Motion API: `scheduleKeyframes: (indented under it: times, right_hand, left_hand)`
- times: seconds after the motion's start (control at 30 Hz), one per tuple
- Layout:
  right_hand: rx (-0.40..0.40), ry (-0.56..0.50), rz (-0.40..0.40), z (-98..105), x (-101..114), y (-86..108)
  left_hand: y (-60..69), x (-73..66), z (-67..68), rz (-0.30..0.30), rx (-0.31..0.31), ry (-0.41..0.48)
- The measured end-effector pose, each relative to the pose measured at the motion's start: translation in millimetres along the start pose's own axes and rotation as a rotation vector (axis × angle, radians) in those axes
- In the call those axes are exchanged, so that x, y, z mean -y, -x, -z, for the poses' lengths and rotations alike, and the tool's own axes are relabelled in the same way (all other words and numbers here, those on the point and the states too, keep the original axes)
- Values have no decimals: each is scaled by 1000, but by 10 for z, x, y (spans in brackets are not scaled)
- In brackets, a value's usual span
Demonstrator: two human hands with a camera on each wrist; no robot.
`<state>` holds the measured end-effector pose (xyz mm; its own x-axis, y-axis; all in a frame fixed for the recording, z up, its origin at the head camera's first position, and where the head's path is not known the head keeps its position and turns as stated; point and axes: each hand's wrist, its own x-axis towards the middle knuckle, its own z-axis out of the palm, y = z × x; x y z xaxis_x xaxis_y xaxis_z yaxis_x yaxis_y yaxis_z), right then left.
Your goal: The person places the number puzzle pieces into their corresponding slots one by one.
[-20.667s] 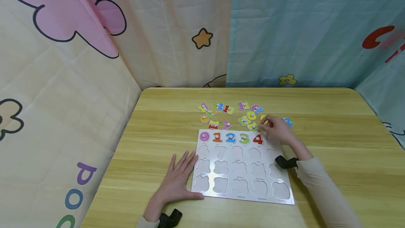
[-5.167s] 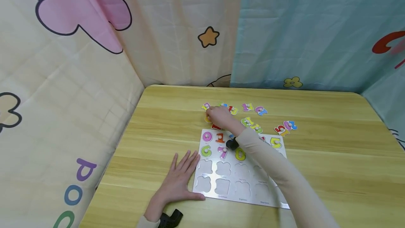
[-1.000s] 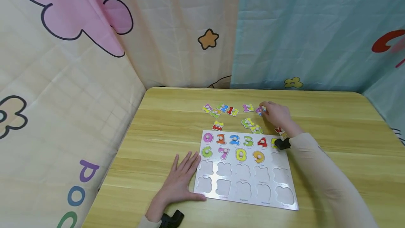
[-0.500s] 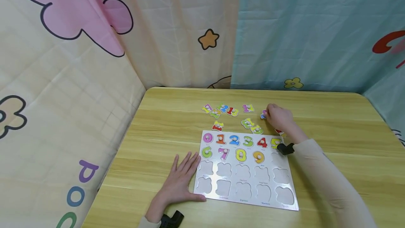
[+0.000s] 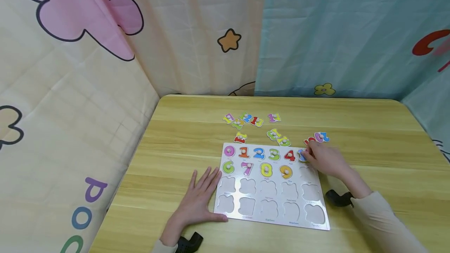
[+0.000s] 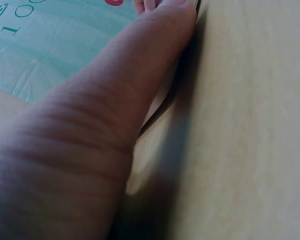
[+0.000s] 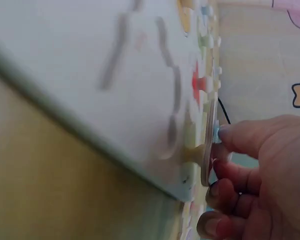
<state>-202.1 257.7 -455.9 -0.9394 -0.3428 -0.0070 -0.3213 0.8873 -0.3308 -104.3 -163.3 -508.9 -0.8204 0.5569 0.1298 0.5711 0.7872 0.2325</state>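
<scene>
A white number puzzle board (image 5: 259, 216) lies on the table, its upper two rows mostly filled with knobbed number pieces. My left hand (image 5: 198, 202) rests spread along the board's left edge, thumb at its lower left corner; in the left wrist view mainly the wrist and thumb side (image 6: 110, 85) show. Over the board's upper right corner, my right hand (image 5: 327, 159) pinches a blue and purple number puzzle piece (image 5: 302, 155). That piece hides the yellow 5. The right wrist view shows the piece edge-on (image 7: 208, 150), its knob between thumb and finger, above the board.
Loose number pieces lie behind the board: a group with a red 13 (image 5: 257, 121) at the left, a purple and yellow piece (image 5: 274, 117), green and yellow ones (image 5: 283, 141), and a purple and blue one (image 5: 321, 137) by the right hand. Curtains (image 5: 197, 50) hang beyond the table.
My right hand has picked up the blue and purple piece from behind the board and carried it toward me, over the upper right corner. The left hand has stayed in place.
</scene>
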Motion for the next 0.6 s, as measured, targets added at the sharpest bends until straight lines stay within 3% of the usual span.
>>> scheduleKeyframes:
  times: [0.3, 0.6]
  right_hand:
    - [-5, 1, 18, -82, 95, 350]
    - [39, -57, 0, -160, 131, 404]
  left_hand:
    - [-1, 2, -9, 3, 7, -1]
    - [-6, 3, -9, 7, 9, 1]
